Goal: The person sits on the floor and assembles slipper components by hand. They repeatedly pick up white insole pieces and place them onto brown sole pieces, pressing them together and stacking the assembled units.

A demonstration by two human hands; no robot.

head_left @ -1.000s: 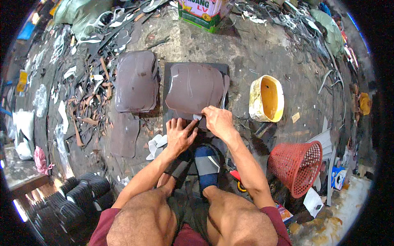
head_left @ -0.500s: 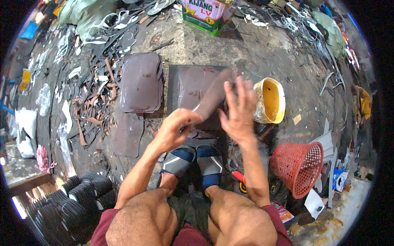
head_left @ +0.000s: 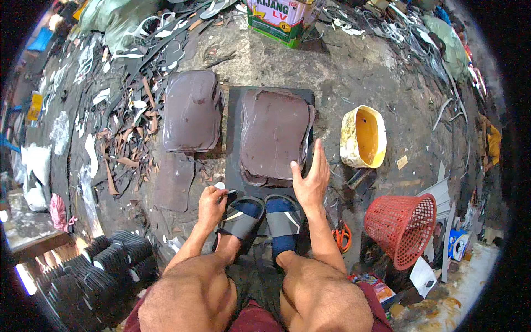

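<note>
Moved since half a second ago: brown sheet (head_left: 274,130), from a blurred lift between the hands to flat on top of the brown stack (head_left: 265,180); left hand (head_left: 211,210), from above the black board (head_left: 234,138) to just outside its lower left corner; right hand (head_left: 313,185), down from the board's right side to its lower right corner. Hands noted well apart. Left fingers curled inward, with a small pale piece (head_left: 220,186) at the fingertips; whether gripped, cannot tell. Right hand spread open, thumb tip at the stack's lower right corner; contact not determinable. Stack located centrally on the board, slightly uneven along the right and lower edges. On the floor (head_left: 332,77), beyond the board's left edge: second brown stack (head_left: 191,113). Beyond the right edge: yellow-stained container (head_left: 347,138), upright. Farther toward lower right: red basket (head_left: 381,221), tipped over.
</note>
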